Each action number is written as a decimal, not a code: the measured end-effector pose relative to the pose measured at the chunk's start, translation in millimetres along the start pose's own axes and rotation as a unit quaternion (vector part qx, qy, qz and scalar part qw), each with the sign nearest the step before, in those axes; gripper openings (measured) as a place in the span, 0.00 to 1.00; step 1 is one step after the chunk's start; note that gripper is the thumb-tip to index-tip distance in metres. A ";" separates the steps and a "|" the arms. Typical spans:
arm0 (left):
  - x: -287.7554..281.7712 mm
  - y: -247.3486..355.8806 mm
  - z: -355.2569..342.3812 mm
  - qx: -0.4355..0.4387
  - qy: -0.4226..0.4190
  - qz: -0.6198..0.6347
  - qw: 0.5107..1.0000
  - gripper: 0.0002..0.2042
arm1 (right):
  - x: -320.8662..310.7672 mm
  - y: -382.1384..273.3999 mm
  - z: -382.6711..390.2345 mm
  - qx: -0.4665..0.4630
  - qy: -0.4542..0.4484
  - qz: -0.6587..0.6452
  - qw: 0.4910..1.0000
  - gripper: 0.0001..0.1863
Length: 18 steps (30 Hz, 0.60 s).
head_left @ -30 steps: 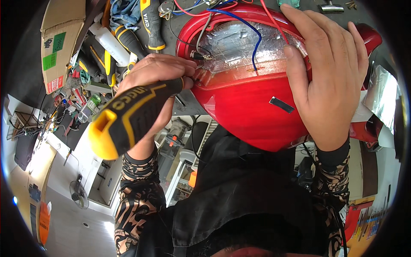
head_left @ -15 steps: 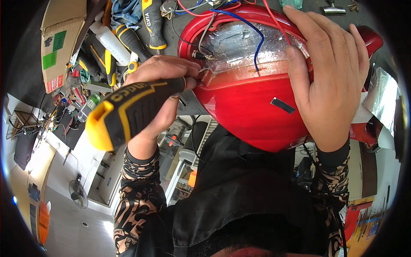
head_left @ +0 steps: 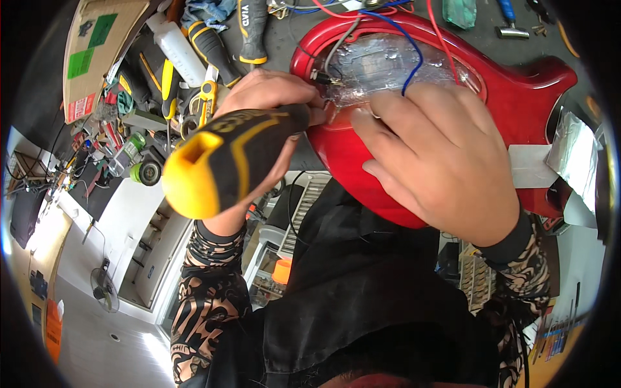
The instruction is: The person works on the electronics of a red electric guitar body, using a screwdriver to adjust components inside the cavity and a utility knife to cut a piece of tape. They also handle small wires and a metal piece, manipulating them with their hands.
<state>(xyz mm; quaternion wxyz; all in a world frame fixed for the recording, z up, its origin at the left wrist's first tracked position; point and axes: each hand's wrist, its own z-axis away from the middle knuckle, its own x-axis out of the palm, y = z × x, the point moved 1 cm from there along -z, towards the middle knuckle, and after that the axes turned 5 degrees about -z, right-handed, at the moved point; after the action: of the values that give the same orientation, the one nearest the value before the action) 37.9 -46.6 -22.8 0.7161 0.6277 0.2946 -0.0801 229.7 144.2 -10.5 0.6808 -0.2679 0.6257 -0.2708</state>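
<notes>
A glossy red electric guitar body (head_left: 369, 181) lies before me, its hollow lined with silver foil (head_left: 375, 61). My left hand (head_left: 265, 97) is closed round the neck of a screwdriver (head_left: 220, 158) with a black and yellow handle. The handle rises toward me; the tip is hidden beside the body's left edge. My right hand (head_left: 446, 155) bends over the cavity's near rim, fingers loosely curved and thumb apart, with no held thing showing. A small metal jack (head_left: 325, 79) sits at the cavity's left end. A blue wire (head_left: 414, 48) and a red wire (head_left: 443, 39) run across the cavity.
Pliers (head_left: 169, 90), black and yellow handled tools (head_left: 252, 32) and a white bottle (head_left: 178, 55) crowd the bench at left. A cardboard box (head_left: 97, 64) stands beyond them. A hammer (head_left: 511, 26) lies at far right, and crumpled foil (head_left: 576, 152) by the guitar's right side.
My right hand has moved left from the body's right part to the cavity's near rim, its fingers more bent. The left hand and screwdriver stay at the left edge; the whole view has shifted slightly.
</notes>
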 end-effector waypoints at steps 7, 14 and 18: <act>6.4 6.3 7.7 -0.061 0.069 -0.048 0.995 0.02 | -23.9 1.0 -39.7 -0.041 -0.202 0.063 0.976 0.31; 9.8 -14.8 22.8 -0.037 0.077 -0.056 0.995 0.00 | -27.7 -1.1 -55.8 -0.068 -0.230 0.053 0.969 0.30; 5.2 -21.3 19.1 0.010 0.051 -0.060 0.997 0.03 | -27.8 1.8 -56.5 -0.089 -0.207 0.033 0.974 0.30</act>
<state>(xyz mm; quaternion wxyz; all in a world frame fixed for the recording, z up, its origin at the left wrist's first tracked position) 38.0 -67.5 -42.9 0.6875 0.6194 0.3673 -0.0936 171.5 163.6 3.7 0.7775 -0.3567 0.5014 -0.1298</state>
